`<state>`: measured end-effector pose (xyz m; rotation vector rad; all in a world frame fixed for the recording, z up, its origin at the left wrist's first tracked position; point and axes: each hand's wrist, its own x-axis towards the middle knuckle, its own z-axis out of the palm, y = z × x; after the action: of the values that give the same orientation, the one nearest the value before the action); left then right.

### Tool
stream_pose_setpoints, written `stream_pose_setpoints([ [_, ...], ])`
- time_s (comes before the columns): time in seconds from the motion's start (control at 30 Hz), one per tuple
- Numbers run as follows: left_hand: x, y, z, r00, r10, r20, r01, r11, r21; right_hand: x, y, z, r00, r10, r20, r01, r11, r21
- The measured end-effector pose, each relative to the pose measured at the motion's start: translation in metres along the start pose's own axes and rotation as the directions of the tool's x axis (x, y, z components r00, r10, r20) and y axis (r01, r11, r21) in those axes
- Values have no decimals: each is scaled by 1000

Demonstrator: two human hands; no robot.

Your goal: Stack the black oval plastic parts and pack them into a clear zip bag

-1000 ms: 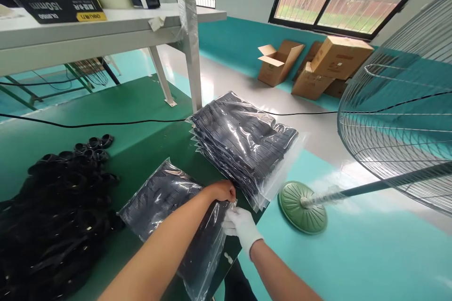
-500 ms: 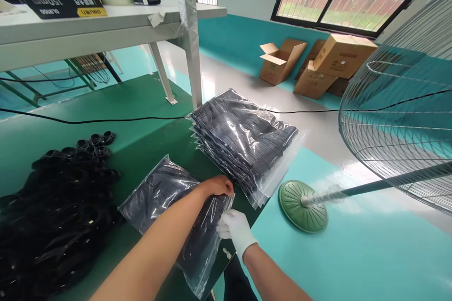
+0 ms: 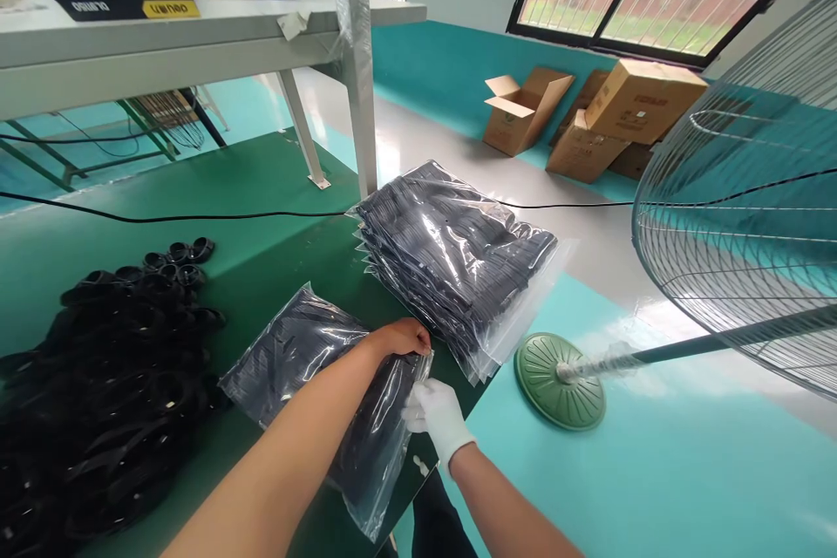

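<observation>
A clear plastic bag (image 3: 297, 349) packed with dark parts lies flat at the near edge of the green table (image 3: 261, 279). My bare left hand (image 3: 404, 337) reaches across it, fingers pinched on the far corner of its open-end edge. Just below, my right hand (image 3: 439, 418), in a white glove, grips the same edge between thumb and fingers. Beyond both hands sits a stack of similar filled bags (image 3: 458, 253), apart from the one I hold. My left forearm covers part of the bag's middle.
Loose glossy black parts (image 3: 131, 384) are heaped at left. A black cable (image 3: 261, 215) crosses behind the stack. A white shelf (image 3: 261, 44) with a post stands at the back. At right are a wire-caged fan (image 3: 738, 218) and a round green base (image 3: 561, 381). Cardboard boxes (image 3: 523, 113) stand by the wall.
Both hands stay on the bag's edge, with almost no shift; the left moves very slightly up along it. The camera view has shifted a little.
</observation>
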<state>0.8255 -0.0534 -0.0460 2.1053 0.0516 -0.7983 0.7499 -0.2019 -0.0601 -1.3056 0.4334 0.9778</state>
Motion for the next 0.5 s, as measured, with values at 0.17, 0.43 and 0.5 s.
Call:
stream_pose_setpoints([
  [0.17, -2, 8, -2, 1000, -18, -22, 19, 999, 29, -5, -2, 3, 1000, 15, -4, -16, 999, -43],
  [0.43, -1, 12, -2, 999, -47, -21, 49, 997, 62, -4, -7, 1, 999, 31, 14, -30, 998, -53],
  [0.5, -2, 12, -2, 998, -54, -25, 56, 996, 67, -4, -5, 2, 999, 38, 27, -37, 999, -41],
])
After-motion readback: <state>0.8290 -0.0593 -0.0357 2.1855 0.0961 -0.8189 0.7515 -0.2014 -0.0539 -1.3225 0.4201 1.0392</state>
